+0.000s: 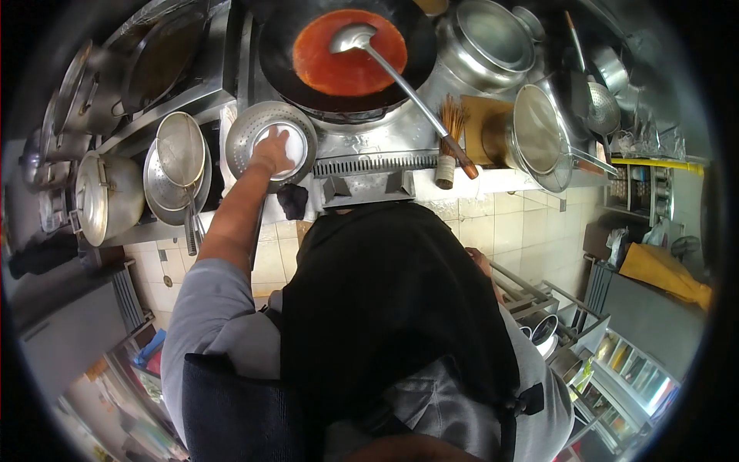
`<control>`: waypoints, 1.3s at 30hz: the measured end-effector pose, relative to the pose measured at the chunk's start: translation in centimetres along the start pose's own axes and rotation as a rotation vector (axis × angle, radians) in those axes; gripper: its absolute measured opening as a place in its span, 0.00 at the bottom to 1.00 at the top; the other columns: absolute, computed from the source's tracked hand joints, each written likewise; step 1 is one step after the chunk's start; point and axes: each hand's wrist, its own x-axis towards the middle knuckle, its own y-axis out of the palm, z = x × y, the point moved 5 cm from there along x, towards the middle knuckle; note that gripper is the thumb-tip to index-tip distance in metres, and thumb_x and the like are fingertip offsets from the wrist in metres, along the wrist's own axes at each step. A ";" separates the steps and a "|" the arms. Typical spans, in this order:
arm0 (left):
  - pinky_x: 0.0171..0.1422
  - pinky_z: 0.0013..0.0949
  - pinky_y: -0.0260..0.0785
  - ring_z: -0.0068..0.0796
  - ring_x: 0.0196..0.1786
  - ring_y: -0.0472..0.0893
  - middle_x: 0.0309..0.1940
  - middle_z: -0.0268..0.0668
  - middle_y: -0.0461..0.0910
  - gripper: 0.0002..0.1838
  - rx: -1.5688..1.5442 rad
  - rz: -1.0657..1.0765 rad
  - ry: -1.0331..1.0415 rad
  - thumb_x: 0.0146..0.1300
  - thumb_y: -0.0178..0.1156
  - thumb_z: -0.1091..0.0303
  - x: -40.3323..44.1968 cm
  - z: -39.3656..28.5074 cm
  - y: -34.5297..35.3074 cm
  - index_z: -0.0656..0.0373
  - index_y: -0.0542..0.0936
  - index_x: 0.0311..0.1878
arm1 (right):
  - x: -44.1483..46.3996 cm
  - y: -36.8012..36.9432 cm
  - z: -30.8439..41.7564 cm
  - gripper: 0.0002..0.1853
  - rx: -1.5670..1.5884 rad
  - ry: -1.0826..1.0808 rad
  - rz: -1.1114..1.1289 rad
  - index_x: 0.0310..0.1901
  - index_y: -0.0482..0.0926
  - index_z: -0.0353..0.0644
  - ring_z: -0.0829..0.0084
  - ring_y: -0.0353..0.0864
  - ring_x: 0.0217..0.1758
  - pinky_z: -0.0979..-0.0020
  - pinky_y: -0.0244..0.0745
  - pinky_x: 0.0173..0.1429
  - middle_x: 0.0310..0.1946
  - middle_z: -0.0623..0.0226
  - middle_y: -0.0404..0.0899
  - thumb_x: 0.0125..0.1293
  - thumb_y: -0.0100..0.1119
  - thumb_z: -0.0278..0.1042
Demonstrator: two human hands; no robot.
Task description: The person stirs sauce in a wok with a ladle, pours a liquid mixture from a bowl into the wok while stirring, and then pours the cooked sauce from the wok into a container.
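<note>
My left hand (274,152) reaches into a small metal bowl (306,151) of white powder or grains (294,146), which sits in a perforated metal strainer (242,138). Its fingertips are in or against the white contents, so what they hold is hidden. Low at my right side, beside the black apron (392,308), part of my right hand (479,260) shows, its fingers mostly hidden. Red sauce (315,58) lies in a large black wok (277,58). A long-handled ladle (354,38) rests with its head in the sauce and its handle over the wok's rim.
A bamboo brush (445,165) lies right of the wok, near a round sieve (536,127) and stacked metal bowls (496,35). Another sieve (180,148) and a lidded pot (108,196) stand at left. A dark cloth (292,202) lies at the counter's front edge.
</note>
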 end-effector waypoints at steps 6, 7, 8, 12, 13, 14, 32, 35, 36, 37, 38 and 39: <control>0.69 0.49 0.75 0.58 0.63 0.80 0.70 0.52 0.68 0.36 -0.040 -0.066 -0.061 0.55 0.69 0.59 0.3 0.2 1.0 0.55 0.73 0.68 | -0.2 1.0 -1.6 0.31 -0.141 0.251 0.100 0.63 0.82 0.49 0.61 0.91 0.48 0.60 0.84 0.53 0.42 0.56 0.90 0.58 0.74 0.49; 0.69 0.49 0.75 0.58 0.63 0.80 0.70 0.52 0.69 0.34 -0.049 -0.052 -0.087 0.57 0.67 0.60 0.1 0.2 1.3 0.55 0.74 0.68 | -0.7 1.5 -2.5 0.30 -0.147 0.229 0.071 0.64 0.82 0.49 0.62 0.91 0.47 0.61 0.84 0.52 0.42 0.55 0.90 0.59 0.73 0.47; 0.69 0.49 0.75 0.58 0.63 0.80 0.70 0.52 0.69 0.34 -0.050 -0.052 -0.088 0.57 0.67 0.60 0.0 0.3 1.7 0.55 0.74 0.68 | -1.0 1.9 -3.3 0.30 -0.151 0.206 0.040 0.64 0.82 0.48 0.63 0.91 0.47 0.63 0.84 0.52 0.42 0.55 0.90 0.60 0.73 0.45; 0.69 0.45 0.75 0.53 0.59 0.83 0.60 0.52 0.80 0.25 -0.158 -0.269 -0.096 0.60 0.63 0.62 2.1 2.9 4.6 0.55 0.80 0.62 | 0.2 4.9 -10.3 0.29 -0.009 0.283 0.031 0.65 0.81 0.45 0.66 0.90 0.46 0.66 0.83 0.50 0.40 0.56 0.90 0.61 0.71 0.40; 0.68 0.44 0.76 0.52 0.58 0.84 0.57 0.52 0.83 0.23 -0.216 -0.289 -0.115 0.61 0.64 0.62 2.2 3.3 4.6 0.56 0.83 0.60 | -0.3 5.6 -11.2 0.28 0.307 0.303 0.023 0.64 0.82 0.44 0.67 0.90 0.45 0.67 0.83 0.50 0.40 0.57 0.90 0.61 0.71 0.39; 0.68 0.44 0.76 0.52 0.58 0.84 0.57 0.52 0.83 0.23 -0.212 -0.289 -0.113 0.61 0.64 0.62 2.3 3.8 4.5 0.56 0.83 0.60 | -0.5 6.4 -12.0 0.27 0.625 0.320 0.014 0.64 0.83 0.43 0.68 0.89 0.44 0.68 0.83 0.50 0.40 0.58 0.89 0.61 0.70 0.37; 0.74 0.50 0.72 0.62 0.69 0.75 0.72 0.57 0.64 0.54 -0.036 0.006 -0.053 0.48 0.77 0.61 -1.8 -0.6 -1.1 0.50 0.61 0.80 | -0.2 2.0 -3.6 0.32 -0.167 0.227 0.042 0.66 0.80 0.47 0.67 0.89 0.43 0.65 0.82 0.53 0.38 0.62 0.88 0.59 0.75 0.45; 0.74 0.50 0.73 0.62 0.69 0.76 0.72 0.58 0.64 0.52 -0.031 0.011 -0.090 0.48 0.77 0.60 -1.1 -0.3 -0.7 0.51 0.63 0.79 | 0.1 1.8 -4.8 0.32 -0.063 0.191 0.020 0.65 0.80 0.47 0.66 0.90 0.44 0.64 0.83 0.53 0.36 0.60 0.88 0.58 0.76 0.43; 0.74 0.50 0.73 0.62 0.69 0.76 0.72 0.58 0.64 0.52 -0.033 0.011 -0.088 0.48 0.77 0.60 -1.1 -0.4 -0.9 0.51 0.63 0.79 | -0.2 1.1 -3.5 0.32 -0.064 0.193 0.018 0.65 0.80 0.47 0.66 0.90 0.44 0.64 0.83 0.53 0.36 0.60 0.88 0.58 0.76 0.43; 0.73 0.50 0.73 0.62 0.68 0.76 0.72 0.59 0.64 0.52 -0.029 0.019 -0.096 0.48 0.77 0.59 -1.3 -0.6 -1.3 0.52 0.63 0.78 | -0.7 0.0 -2.0 0.33 0.046 0.221 0.034 0.65 0.79 0.44 0.66 0.90 0.44 0.64 0.83 0.52 0.36 0.60 0.89 0.58 0.76 0.42; 0.73 0.50 0.73 0.63 0.68 0.76 0.72 0.59 0.63 0.52 -0.026 0.030 -0.104 0.48 0.76 0.57 -1.4 -0.8 -1.5 0.52 0.64 0.77 | -1.2 -0.8 -0.5 0.34 0.157 0.250 0.050 0.65 0.79 0.41 0.67 0.90 0.44 0.64 0.84 0.51 0.37 0.59 0.89 0.57 0.76 0.41; 0.73 0.50 0.73 0.63 0.68 0.76 0.72 0.59 0.63 0.52 -0.029 0.031 -0.099 0.48 0.76 0.57 -1.2 -0.9 -1.2 0.52 0.64 0.77 | -1.3 -1.2 -0.6 0.34 0.154 0.254 0.047 0.65 0.79 0.41 0.67 0.90 0.44 0.64 0.84 0.51 0.37 0.59 0.89 0.57 0.76 0.41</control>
